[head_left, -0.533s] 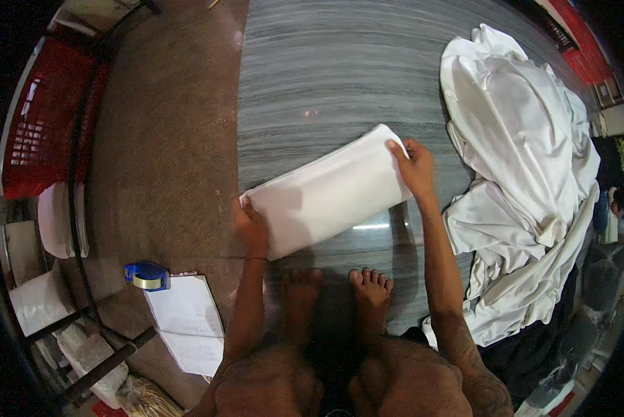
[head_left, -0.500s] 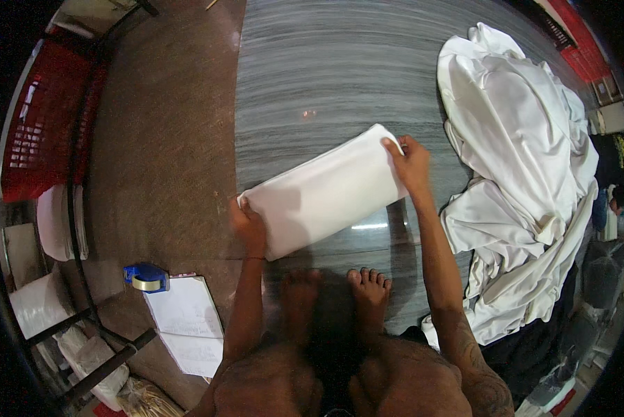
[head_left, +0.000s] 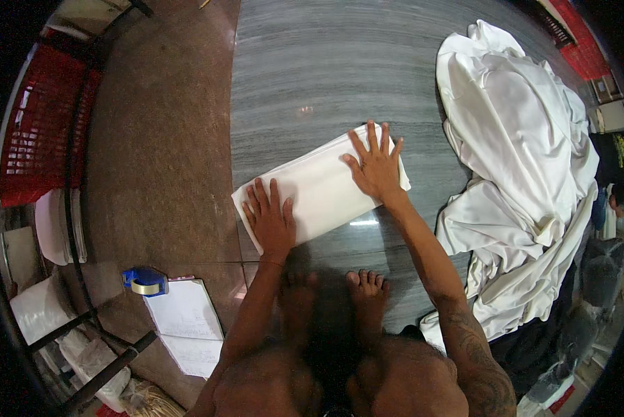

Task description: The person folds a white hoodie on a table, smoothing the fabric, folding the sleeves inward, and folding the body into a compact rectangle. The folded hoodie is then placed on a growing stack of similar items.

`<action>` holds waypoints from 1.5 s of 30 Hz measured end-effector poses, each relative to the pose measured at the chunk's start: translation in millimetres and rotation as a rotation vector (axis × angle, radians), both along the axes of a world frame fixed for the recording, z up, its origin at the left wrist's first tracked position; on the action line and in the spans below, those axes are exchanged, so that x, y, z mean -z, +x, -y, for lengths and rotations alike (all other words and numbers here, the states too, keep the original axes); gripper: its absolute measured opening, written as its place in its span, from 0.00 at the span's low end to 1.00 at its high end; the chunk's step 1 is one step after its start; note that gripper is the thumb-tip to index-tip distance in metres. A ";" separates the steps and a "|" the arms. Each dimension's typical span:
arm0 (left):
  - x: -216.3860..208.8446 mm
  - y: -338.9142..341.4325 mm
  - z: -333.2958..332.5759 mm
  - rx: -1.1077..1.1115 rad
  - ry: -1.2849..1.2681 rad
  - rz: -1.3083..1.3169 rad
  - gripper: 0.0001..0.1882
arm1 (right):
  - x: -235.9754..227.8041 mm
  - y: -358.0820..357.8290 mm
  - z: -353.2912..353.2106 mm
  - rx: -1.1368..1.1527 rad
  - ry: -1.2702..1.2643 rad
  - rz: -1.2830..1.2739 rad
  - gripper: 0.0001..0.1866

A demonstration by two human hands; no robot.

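A folded white cloth [head_left: 322,187] lies flat and slightly slanted on the grey streaked floor, its layers showing along the far and right edges. My left hand [head_left: 270,219] presses on its left end with the fingers spread. On the right end rests my right hand [head_left: 378,165], palm down, fingers fanned out toward the far edge. Neither hand grips anything. To the right, a large heap of loose, crumpled white fabric [head_left: 513,153] spreads over the floor, apart from the folded piece.
An open notebook [head_left: 187,326] with handwriting lies at the lower left, a blue tape dispenser [head_left: 145,281] at its top edge. A black metal frame [head_left: 110,358] and a red plastic crate [head_left: 44,125] stand along the left. Wrapped dark bundles [head_left: 600,267] line the right side.
Both hands have let go of the cloth's ends and now lie flat on top of it. The cloth, held by its ends before, has come down onto the floor.
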State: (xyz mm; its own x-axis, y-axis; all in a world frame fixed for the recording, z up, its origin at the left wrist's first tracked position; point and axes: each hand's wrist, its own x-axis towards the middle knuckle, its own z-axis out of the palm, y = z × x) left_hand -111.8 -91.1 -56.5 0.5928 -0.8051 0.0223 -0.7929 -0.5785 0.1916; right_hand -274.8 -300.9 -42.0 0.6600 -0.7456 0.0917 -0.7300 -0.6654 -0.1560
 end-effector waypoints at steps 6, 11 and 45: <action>9.8 25.3 3.8 -0.373 0.037 0.182 0.28 | -12.2 7.6 4.2 0.182 0.174 -0.019 0.34; 0.6 81.1 -8.0 -0.255 -0.067 -0.115 0.25 | -27.6 -9.7 -4.9 0.395 0.312 0.373 0.39; -52.9 -312.0 27.8 1.091 0.119 -1.192 0.34 | -24.7 -484.3 -522.5 2.304 -0.186 0.273 0.33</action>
